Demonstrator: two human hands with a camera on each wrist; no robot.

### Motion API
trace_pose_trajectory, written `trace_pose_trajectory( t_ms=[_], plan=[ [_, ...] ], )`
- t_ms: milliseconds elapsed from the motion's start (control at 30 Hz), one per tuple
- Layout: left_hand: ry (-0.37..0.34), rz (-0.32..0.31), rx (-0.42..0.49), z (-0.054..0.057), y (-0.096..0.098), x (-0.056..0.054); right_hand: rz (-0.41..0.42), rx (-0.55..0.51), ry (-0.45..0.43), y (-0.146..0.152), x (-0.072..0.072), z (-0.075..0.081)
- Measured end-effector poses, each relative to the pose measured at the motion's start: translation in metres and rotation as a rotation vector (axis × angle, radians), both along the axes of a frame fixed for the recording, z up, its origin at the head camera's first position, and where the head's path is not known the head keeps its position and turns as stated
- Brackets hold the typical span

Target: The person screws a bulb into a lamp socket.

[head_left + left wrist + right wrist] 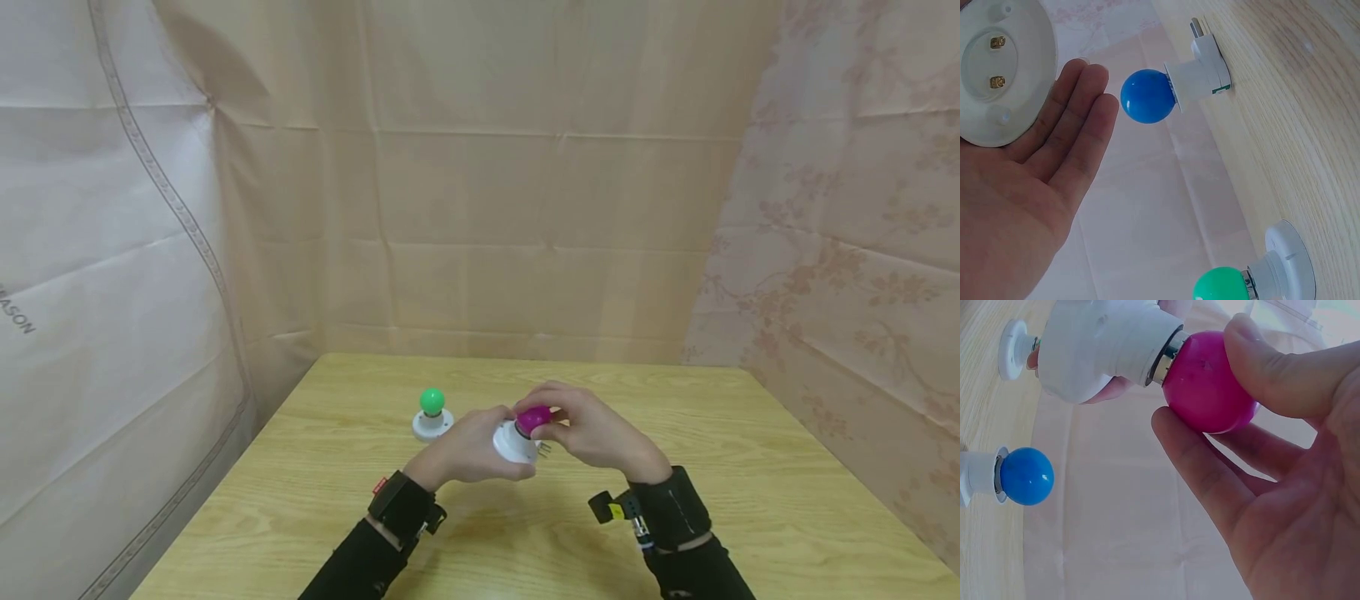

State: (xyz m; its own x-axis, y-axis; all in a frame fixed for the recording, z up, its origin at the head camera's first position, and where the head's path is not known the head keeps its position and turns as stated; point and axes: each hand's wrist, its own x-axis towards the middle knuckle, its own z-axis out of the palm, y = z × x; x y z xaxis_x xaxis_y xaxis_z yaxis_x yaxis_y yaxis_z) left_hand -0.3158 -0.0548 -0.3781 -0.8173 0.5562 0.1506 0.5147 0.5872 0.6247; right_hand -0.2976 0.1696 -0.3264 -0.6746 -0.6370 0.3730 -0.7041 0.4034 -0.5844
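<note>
Above the table, my left hand (472,448) holds a white round lamp holder (512,444) by its base. Two brass contacts show on the base's underside (975,69) in the left wrist view. Between thumb and fingers, my right hand (603,429) pinches a magenta light bulb (1207,381). The bulb's metal cap sits at the mouth of the holder, with part of the metal showing. How deep it is threaded I cannot tell. The left thumb is out of sight in the left wrist view.
A green bulb (432,401) stands upright in a white round holder (432,426) on the wooden table (300,500), left of the hands. A blue bulb (1147,96) in a white plug-in socket (1200,72) stands behind the hands, mostly hidden in the head view. Fabric curtains (525,183) surround the table.
</note>
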Motion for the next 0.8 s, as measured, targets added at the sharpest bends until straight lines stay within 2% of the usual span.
trace_pose_trajectory(
  t_ms=[233,433,600,800],
  plan=[
    [-0.002,0.001,0.002,-0.001,0.001,0.0,-0.031,0.009,0.064,-0.001,0.001,0.0],
    [0.005,0.006,-0.006,-0.001,0.002,0.0,-0.06,0.01,0.068,-0.003,0.001,-0.001],
    [-0.013,0.012,-0.003,-0.001,0.003,0.0,-0.051,0.0,0.023,0.0,-0.001,-0.001],
    [-0.072,0.019,0.089,-0.001,0.0,-0.001,-0.057,-0.048,-0.127,0.012,-0.01,-0.006]
  ],
)
